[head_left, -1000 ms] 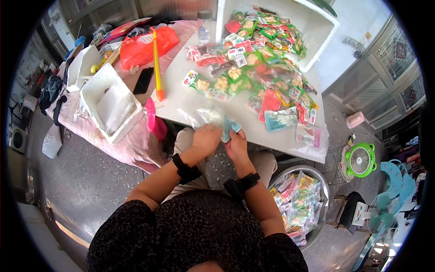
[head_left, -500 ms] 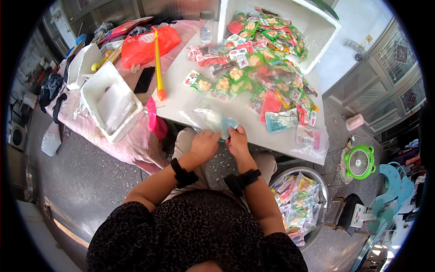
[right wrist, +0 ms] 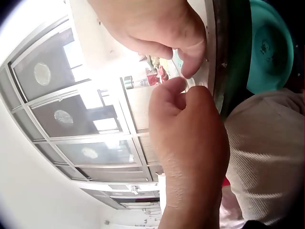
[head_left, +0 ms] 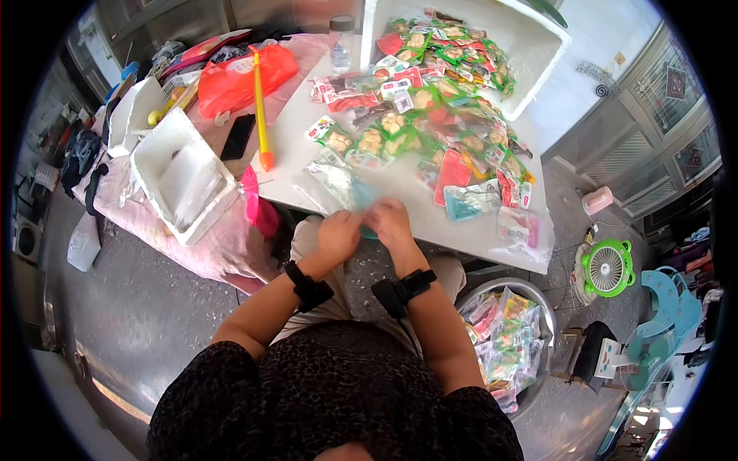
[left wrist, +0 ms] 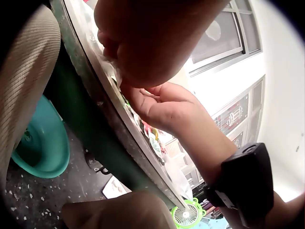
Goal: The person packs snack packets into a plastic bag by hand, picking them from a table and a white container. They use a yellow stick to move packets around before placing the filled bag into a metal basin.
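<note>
At the table's near edge, my left hand (head_left: 338, 237) pinches the edge of a clear bag (head_left: 324, 183) that has a teal part (head_left: 367, 195). Close on its right, my right hand (head_left: 389, 223) has curled fingers on the teal end, slightly blurred. In the right wrist view, the left hand's (right wrist: 190, 124) thumb and forefinger meet at the bag's edge, with the right hand (right wrist: 157, 24) opposite. The left wrist view shows the left hand (left wrist: 147, 43) partly covering the right hand (left wrist: 167, 107). The fingertips are partly hidden.
Many colourful packets (head_left: 369, 141) lie on the table (head_left: 288, 161), up to a white foam box (head_left: 538, 77). A teal-labelled packet (head_left: 469, 201) is right of the hands. A metal basin (head_left: 550, 323) of packets stands low right; a foam box (head_left: 219, 203) is left.
The teal end has gone from upright between the hands to lying lower against the table edge, and the clear bag has shifted left. Both hands have moved slightly left, still holding it.
</note>
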Available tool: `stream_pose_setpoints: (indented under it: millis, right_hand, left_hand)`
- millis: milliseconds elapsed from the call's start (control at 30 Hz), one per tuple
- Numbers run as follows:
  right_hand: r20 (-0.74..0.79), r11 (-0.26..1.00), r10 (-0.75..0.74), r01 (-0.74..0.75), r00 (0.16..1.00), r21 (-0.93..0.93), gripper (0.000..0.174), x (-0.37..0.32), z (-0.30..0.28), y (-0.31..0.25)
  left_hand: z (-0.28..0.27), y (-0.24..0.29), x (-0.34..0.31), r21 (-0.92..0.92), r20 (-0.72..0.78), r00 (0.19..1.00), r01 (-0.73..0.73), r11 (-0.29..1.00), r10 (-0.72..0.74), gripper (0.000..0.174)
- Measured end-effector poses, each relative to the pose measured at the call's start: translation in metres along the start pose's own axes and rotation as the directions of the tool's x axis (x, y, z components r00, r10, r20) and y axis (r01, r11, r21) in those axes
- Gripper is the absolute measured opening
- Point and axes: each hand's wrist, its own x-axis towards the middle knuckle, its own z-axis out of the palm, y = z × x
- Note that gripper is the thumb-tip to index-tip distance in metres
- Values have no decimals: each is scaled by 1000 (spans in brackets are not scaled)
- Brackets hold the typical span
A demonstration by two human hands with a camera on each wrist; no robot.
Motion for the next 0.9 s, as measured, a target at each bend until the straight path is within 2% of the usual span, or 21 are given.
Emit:
stream_pose_setpoints:
  millis: [33,133,167,200,267,367,467,567,667,767,867,900]
  right_hand:
    - [15,998,-38,38,999,47,4,1,-4,0]
    - [-146,937,-300,263,943,-229,14,-1,-21,-5]
    - [-105,676,-554,372,826,-636,22,5,-38,-10]
    - [53,257,-733,347,679,-902,31,8,-58,-19]
    - [70,7,-793,124,605,-992,45,-4,-76,-46]
    - [22,-193,-794,-218,607,-957,46,-18,-92,-70]
    - [82,-296,-705,-188,704,-936,47,-22,-114,-62]
    - [134,-288,-673,-90,727,-953,49,-26,-127,-49]
    - [137,-272,-639,-56,757,-961,51,-29,-135,-43]
    - [201,-289,-782,-59,590,-955,54,-30,-127,-52]
    - [127,-269,-773,-141,621,-953,59,-24,-117,-69]
    - [95,-249,-741,-141,665,-958,63,-21,-117,-70]
  left_hand:
    - [2,-2,2,-23,-6,1000,16,1000,-16,14]
    - [6,-7,2,-60,35,997,66,996,-64,10]
    - [9,-9,0,-68,41,997,74,995,-72,10]
    - [11,-9,-2,-77,47,996,84,994,-80,9]
    - [14,-9,-5,-79,48,995,93,993,-90,9]
    - [15,-9,-6,-76,57,993,109,991,-105,9]
    - [15,-9,-5,-87,61,990,132,987,-127,9]
    - [13,-9,-4,-95,81,987,146,985,-139,10]
    - [13,-10,-4,-98,106,984,152,984,-141,11]
    - [9,-6,-4,-98,114,979,179,979,-168,11]
    - [8,-4,-4,-86,105,979,186,979,-177,12]
    - [9,-5,-3,-83,101,980,181,980,-172,12]
